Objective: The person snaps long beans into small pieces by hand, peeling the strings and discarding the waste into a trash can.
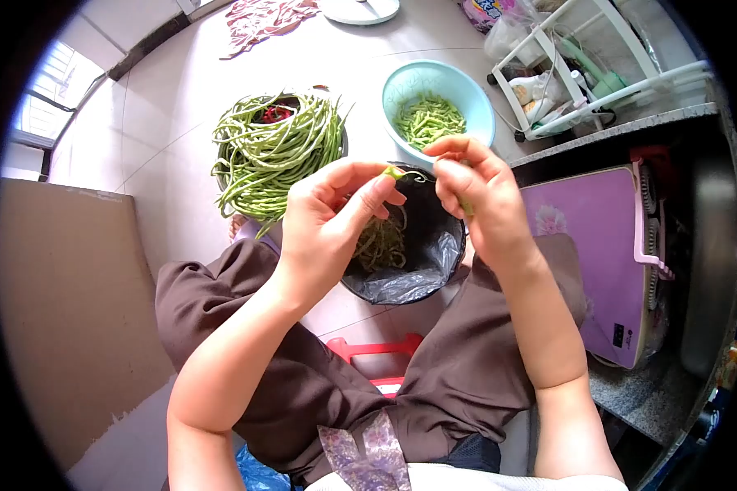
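My left hand (336,209) pinches the tip of a green long bean (395,173) between thumb and fingertips. A thin pale string curls from it toward my right hand (485,196). The fingers of that hand are closed, with a bit of green bean (467,206) showing under them. Both hands are above a bin lined with a black bag (409,282), which holds stringy bean scraps (381,241). Beyond my left hand is a big coiled heap of long beans (278,159). A light blue bowl (479,98) behind my right hand contains short bean pieces (430,121).
On the right are a purple panel-like box (590,254) and a white rack (614,106) with bottles and bags. A brown board (70,303) stands at the left. Farther off, a patterned cloth (262,24) lies on the tiled floor. A red stool (377,348) shows between my legs.
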`<state>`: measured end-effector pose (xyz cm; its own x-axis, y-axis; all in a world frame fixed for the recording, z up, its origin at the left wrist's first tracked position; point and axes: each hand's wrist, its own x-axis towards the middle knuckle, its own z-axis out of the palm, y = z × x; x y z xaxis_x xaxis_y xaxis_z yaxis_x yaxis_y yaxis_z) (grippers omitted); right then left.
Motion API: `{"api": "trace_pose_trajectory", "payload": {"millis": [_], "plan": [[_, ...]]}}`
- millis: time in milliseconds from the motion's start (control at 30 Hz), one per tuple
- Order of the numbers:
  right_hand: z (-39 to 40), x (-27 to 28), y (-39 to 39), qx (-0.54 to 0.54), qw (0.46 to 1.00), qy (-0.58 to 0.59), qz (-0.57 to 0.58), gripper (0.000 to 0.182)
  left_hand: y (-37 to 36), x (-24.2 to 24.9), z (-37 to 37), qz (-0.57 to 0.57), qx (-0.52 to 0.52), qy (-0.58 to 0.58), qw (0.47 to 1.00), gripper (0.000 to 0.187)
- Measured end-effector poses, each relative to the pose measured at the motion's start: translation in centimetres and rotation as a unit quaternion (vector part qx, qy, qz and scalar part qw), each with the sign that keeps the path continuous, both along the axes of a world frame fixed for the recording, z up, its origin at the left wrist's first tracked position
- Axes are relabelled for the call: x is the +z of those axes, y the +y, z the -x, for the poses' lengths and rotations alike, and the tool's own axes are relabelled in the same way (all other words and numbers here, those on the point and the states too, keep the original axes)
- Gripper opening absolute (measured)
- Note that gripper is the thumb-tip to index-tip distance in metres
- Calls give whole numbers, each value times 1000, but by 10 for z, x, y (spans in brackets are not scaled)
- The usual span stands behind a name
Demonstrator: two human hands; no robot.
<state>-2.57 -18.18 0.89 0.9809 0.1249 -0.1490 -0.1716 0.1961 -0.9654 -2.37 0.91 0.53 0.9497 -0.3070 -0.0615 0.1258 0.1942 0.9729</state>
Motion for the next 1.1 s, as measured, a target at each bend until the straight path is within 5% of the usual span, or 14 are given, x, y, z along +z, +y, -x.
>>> {"api": "trace_pose_trajectory", "payload": {"millis": [167,433,600,1100], "plan": [[3,0,15,-33,953,-210,215,13,-1,1,-1,24,0,-9,1000,19],[5,7,19,-53,893,-306,326,11,-3,0,0,2,-5,-28,1000,18],[3,5,21,-80,803,-442,391,17,-7,-3,0,80,4,17,997,20],[24,-31,32,126,767,-438,452,15,30,10,-34,203,70,97,972,24]]}}
